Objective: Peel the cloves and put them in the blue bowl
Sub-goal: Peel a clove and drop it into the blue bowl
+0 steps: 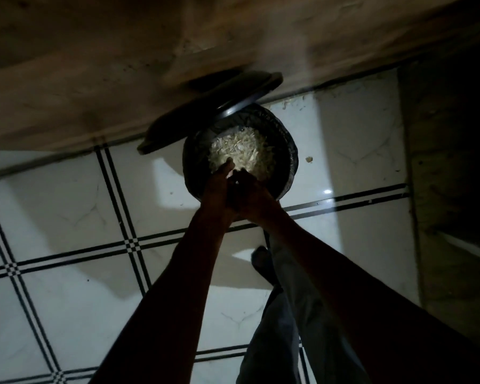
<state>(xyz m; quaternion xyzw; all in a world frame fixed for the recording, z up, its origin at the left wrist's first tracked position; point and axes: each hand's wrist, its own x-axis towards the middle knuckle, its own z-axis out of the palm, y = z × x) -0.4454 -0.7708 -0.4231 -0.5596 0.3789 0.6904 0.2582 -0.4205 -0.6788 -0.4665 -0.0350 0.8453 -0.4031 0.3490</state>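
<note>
Both bare arms reach far forward, and the left hand (218,187) and right hand (250,194) press together, fingers too dark to tell.

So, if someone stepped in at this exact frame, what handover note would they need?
Left hand and right hand are pressed together over the open bin; too dark to tell whether they hold anything.
The black-lined bin stands on the tiled floor with its lid tipped up against the wall, and is full of pale garlic skins. One scrap lies on the floor beside it.
No cloves or blue bowl in view, so peeling progress cannot be judged.
</note>
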